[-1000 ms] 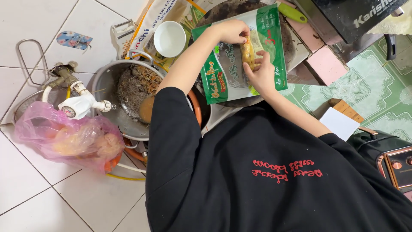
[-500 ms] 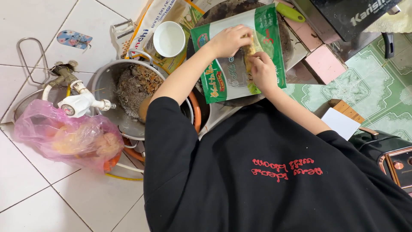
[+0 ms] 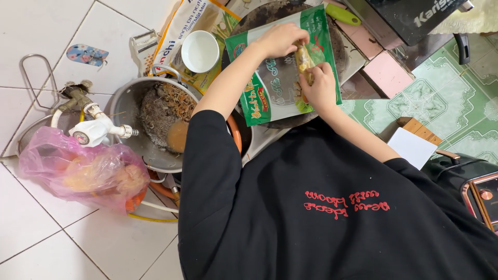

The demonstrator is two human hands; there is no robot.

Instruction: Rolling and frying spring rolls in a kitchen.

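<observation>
Both of my hands work above a green and white plastic packet [image 3: 275, 88] that lies on a dark round tray [image 3: 270, 13]. Between them is a small yellowish roll [image 3: 303, 59]. My left hand [image 3: 280, 39] pinches its upper end with the fingertips. My right hand [image 3: 317, 87] grips its lower end from below. Black sleeves cover my upper arms.
A metal pot [image 3: 129, 101] with brown shredded filling stands to the left, a white bowl [image 3: 199, 51] beyond it. A pink plastic bag [image 3: 83, 173] and a white tap [image 3: 98, 129] lie further left. A green-handled tool [image 3: 342, 14] and dark appliances [image 3: 415, 15] sit at the right.
Both hands stay on the roll over the packet, and the fingers have shifted a little around it. The view has drifted slightly.
</observation>
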